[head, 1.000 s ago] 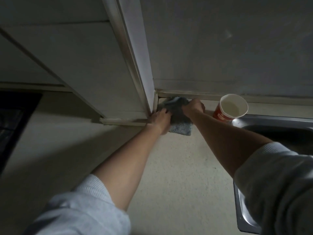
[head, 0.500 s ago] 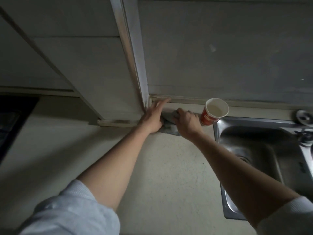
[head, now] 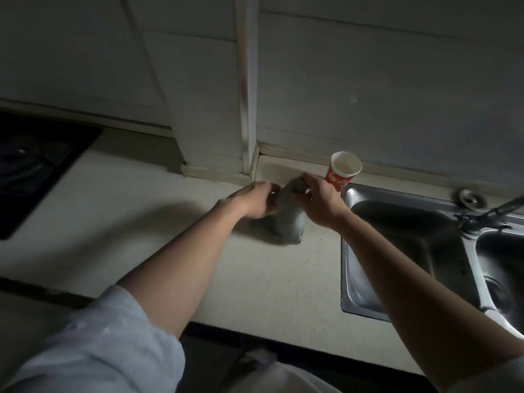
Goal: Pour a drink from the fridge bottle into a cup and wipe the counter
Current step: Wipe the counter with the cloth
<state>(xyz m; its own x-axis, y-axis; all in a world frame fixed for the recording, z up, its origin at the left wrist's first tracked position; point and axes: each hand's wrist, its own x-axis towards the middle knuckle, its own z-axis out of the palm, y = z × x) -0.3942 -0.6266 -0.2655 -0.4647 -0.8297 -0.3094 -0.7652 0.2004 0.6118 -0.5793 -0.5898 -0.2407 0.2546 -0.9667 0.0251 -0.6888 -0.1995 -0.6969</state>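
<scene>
Centrally, a grey cloth (head: pixel 286 222) is bunched between both hands on the pale counter (head: pixel 136 228), near the far wall corner; its lower end rests on the counter, its upper end is raised; the left hand (head: pixel 255 199) grips the cloth's left side with curled fingers; the right hand (head: pixel 317 201) pinches its upper end from the right; a red paper cup (head: pixel 343 173) stands upright just beyond the right hand, beside the steel sink (head: pixel 397 239); a dark hob (head: pixel 34 168) lies far left.
</scene>
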